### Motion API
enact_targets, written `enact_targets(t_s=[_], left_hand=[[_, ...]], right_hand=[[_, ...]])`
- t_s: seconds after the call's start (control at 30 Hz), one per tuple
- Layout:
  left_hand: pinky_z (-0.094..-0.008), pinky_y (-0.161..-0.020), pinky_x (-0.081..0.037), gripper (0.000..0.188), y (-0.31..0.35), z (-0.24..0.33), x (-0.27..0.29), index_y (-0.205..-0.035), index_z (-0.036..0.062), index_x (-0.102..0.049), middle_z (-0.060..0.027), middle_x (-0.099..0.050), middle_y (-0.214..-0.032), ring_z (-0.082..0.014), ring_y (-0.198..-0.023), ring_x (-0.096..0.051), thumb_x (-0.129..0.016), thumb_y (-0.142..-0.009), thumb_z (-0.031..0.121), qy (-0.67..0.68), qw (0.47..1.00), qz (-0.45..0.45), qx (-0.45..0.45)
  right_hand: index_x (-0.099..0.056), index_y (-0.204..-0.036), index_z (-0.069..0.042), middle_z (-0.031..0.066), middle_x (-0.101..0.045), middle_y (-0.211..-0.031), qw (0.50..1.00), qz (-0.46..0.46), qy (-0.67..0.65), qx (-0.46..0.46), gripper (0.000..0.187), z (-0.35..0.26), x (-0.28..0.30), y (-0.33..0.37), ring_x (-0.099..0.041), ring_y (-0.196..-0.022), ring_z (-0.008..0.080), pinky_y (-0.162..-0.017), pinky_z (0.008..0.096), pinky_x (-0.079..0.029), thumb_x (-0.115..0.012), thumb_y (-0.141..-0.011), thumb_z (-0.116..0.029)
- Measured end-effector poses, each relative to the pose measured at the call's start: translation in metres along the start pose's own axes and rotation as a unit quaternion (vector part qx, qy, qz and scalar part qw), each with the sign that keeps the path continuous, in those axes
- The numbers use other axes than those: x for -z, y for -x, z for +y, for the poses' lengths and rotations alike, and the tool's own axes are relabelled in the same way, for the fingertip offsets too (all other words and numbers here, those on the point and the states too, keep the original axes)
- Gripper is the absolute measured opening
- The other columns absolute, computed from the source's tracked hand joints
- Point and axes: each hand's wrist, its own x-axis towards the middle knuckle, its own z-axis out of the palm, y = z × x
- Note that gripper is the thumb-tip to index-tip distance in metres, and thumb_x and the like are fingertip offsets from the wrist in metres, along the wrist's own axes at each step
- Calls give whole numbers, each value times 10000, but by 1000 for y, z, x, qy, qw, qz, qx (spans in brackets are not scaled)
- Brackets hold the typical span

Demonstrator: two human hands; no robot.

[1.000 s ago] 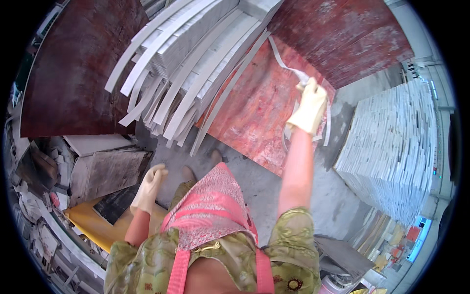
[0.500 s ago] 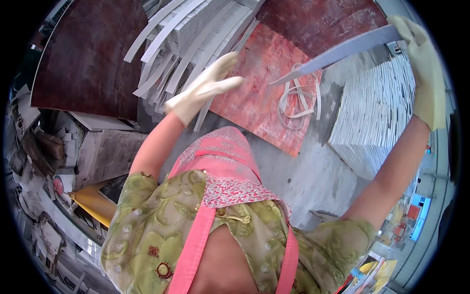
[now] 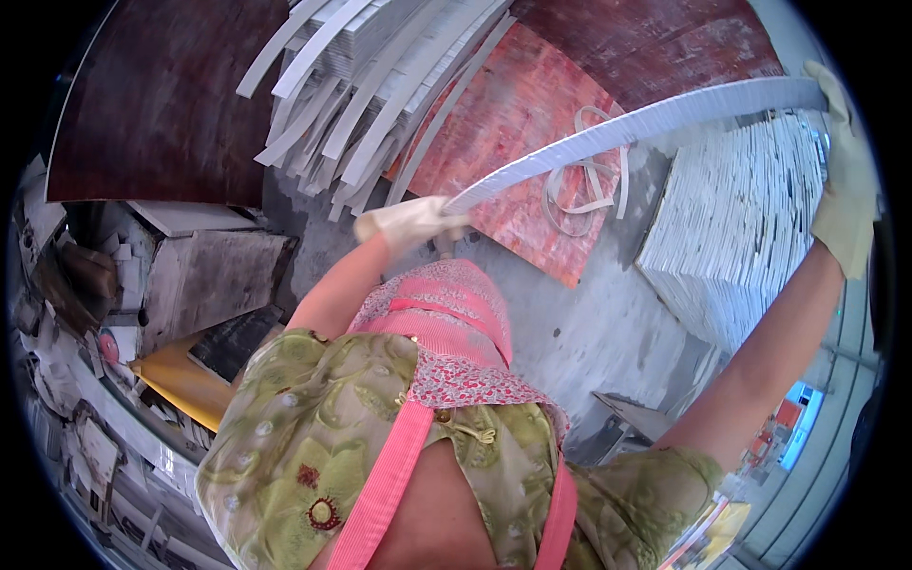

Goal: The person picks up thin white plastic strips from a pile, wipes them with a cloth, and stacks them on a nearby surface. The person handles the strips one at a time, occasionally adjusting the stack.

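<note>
A long grey-white strip [image 3: 627,131] with a finely ribbed side stretches between my two gloved hands and looks curved in this view. Its near left end is gripped in my left hand [image 3: 413,222], in a cream glove, just above the pink apron. My right hand [image 3: 845,171], also gloved, is raised at the far right with its fingers closed round the other end. The strip passes above a red-stained board [image 3: 513,123] on the floor and the top of a tall white stack [image 3: 731,218]. Loose pale bands [image 3: 579,195] lie curled on the board.
At the far left of centre is a pile of long white strips [image 3: 380,85] with ends sticking out. Dark red boards [image 3: 161,104] stand at the left and back. Wooden blocks [image 3: 214,285] and scraps lie at the left, beside a yellow piece [image 3: 180,380].
My left hand, open and apart from the strip before, has come down and closed on its near end. My right hand has moved slightly outward, and the strip has turned to show its ribbed side.
</note>
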Motion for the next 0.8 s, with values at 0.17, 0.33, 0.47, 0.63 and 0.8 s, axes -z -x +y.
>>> enact_targets(t_s=[0.17,0.33,0.47,0.63,0.8], left_hand=[[-348,-769,-515,525,47,-152,27,-1098,47,-720,-86,-716,-871,-191,-805,-674,-601,-989,546,-142,962,228,-50],[-429,-719,-557,514,104,-164,26,-1120,48,-707,-89,-744,-889,-266,-751,-709,-553,-1011,526,-24,963,162,216],[-419,-719,-570,458,97,-135,8,-941,91,-753,-133,-763,-838,-305,-752,-737,-503,-1025,465,-273,908,60,312],[-505,-791,-577,419,45,-151,-37,-970,82,-791,-253,-740,-1001,-414,-880,-735,-538,-963,416,-275,912,-3,306],[-482,-840,-576,344,22,-254,-115,-1072,105,-776,-212,-750,-1065,-371,-972,-733,-589,-929,355,-198,856,-97,467]], right_hand=[[-766,-1202,-44,116,-758,-1187,980,7,-80,-181,361,75,-93,12,-640,-1244,225,-1137,343,-402,-590,-1028,-307],[-680,-1170,97,199,-763,-1090,877,51,-326,-349,289,166,-257,27,-729,-1035,265,-958,361,-558,-559,-1049,-135],[-713,-1137,52,139,-769,-1086,881,-29,-369,-294,292,163,-357,-7,-712,-1001,197,-946,342,-546,-541,-1056,-169],[-662,-1258,95,184,-742,-1186,833,-58,-474,-279,338,190,-417,-70,-713,-1058,251,-981,335,-533,-517,-1067,-142],[-705,-1238,46,185,-761,-1135,984,-172,3,-43,384,203,-434,-79,-716,-1084,254,-980,358,-536,-518,-1068,-244]])
